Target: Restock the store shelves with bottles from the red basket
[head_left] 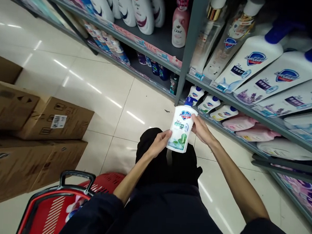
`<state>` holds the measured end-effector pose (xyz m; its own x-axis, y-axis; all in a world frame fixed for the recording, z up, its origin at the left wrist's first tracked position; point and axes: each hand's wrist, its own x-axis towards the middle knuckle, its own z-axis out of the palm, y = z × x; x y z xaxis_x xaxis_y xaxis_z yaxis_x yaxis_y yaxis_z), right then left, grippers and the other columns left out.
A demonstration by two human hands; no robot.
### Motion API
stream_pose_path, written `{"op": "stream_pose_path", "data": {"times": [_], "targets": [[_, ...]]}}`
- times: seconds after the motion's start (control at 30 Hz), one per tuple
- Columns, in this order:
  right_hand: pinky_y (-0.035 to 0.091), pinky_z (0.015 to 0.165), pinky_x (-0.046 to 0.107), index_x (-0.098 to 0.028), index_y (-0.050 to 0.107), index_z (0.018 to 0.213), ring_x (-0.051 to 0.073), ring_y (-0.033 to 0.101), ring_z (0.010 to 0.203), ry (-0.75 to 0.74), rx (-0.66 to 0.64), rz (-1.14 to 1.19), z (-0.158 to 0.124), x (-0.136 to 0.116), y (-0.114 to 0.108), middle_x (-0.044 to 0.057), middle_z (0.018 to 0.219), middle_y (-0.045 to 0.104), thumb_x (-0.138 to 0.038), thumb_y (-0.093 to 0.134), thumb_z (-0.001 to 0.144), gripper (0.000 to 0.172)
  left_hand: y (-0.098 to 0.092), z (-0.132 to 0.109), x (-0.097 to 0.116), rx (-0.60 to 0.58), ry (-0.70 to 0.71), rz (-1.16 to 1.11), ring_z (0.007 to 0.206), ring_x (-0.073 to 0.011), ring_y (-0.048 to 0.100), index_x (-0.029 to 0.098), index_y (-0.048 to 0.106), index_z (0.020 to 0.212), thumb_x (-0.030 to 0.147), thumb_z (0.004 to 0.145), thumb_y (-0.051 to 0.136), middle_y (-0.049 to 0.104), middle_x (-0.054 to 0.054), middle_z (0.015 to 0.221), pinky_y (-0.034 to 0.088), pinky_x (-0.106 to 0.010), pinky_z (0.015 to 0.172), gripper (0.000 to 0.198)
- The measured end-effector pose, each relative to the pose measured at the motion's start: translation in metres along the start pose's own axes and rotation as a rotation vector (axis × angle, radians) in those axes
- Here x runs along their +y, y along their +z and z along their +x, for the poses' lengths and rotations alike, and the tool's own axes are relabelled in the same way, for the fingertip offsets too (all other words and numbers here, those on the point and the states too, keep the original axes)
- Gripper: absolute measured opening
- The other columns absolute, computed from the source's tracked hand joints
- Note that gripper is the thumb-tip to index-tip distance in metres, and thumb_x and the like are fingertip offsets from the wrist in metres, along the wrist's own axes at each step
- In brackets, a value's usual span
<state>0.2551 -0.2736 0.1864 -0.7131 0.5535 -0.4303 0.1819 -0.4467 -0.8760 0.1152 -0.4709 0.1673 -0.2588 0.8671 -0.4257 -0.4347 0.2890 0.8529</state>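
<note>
I hold a white bottle [181, 128] with a blue cap and a green leaf label upright in front of me, above my dark-trousered knees. My left hand [159, 143] grips its lower left side, fingers curled round it. My right hand [201, 129] clasps its upper right side. The bottle is just in front of the low shelf [252, 116] that carries similar white and pink bottles lying down.
Grey store shelving [187, 44] with rows of soap and wash bottles runs along the right and top. A red shopping basket [56, 206] with a black handle sits at my lower left. Stacked cardboard boxes [23, 136] stand on the glossy tiled floor at left.
</note>
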Motion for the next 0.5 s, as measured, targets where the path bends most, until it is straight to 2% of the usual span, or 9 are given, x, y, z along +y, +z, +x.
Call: {"op": "stream_pose_path", "data": {"times": [0.13,0.23,0.3,0.4,0.5], "targets": [[0.065,0.110,0.054,-0.024,0.066,0.131,0.033,0.075,0.128,-0.043,0.045,-0.163,-0.012,0.004,-0.011,0.012,0.137,0.079,-0.061,0.095,0.082,0.068,-0.011,0.012,-0.003,-0.109,-0.001,0.047,0.120,-0.0342,0.077,0.018,0.075,0.142,0.077,0.098,0.071,0.080,-0.014,0.136,0.063,-0.044,0.104,0.074],[0.065,0.110,0.052,-0.023,0.068,0.134,0.031,0.077,0.124,-0.085,0.015,-0.224,-0.023,0.019,-0.015,0.011,0.133,0.080,-0.054,0.098,0.080,0.070,-0.023,0.026,-0.012,-0.202,-0.009,0.188,0.128,-0.0357,0.074,0.020,0.076,0.140,0.071,0.096,0.077,0.078,-0.015,0.140,0.058,-0.050,0.115,0.068],[0.065,0.110,0.050,-0.023,0.067,0.136,0.030,0.079,0.121,-0.102,0.029,-0.244,-0.026,0.033,-0.016,0.010,0.132,0.080,-0.051,0.099,0.079,0.072,-0.027,0.041,-0.019,-0.223,0.019,0.216,0.134,-0.0358,0.072,0.021,0.077,0.139,0.061,0.091,0.086,0.078,-0.014,0.142,0.053,-0.052,0.121,0.063],[0.066,0.108,0.050,-0.022,0.066,0.138,0.029,0.080,0.118,-0.107,0.108,-0.251,-0.019,0.051,-0.016,0.010,0.128,0.082,-0.049,0.101,0.076,0.076,-0.028,0.070,-0.023,-0.222,0.063,0.164,0.133,-0.0363,0.072,0.021,0.076,0.136,0.046,0.079,0.098,0.078,-0.015,0.140,0.053,-0.054,0.121,0.066],[0.066,0.106,0.052,-0.018,0.067,0.132,0.030,0.081,0.115,-0.135,0.213,-0.264,-0.003,0.058,-0.019,0.013,0.125,0.083,-0.049,0.102,0.073,0.075,-0.030,0.106,-0.018,-0.216,0.112,0.262,0.125,-0.0379,0.075,0.019,0.079,0.127,0.043,0.073,0.101,0.080,-0.017,0.135,0.058,-0.057,0.114,0.063]]}}
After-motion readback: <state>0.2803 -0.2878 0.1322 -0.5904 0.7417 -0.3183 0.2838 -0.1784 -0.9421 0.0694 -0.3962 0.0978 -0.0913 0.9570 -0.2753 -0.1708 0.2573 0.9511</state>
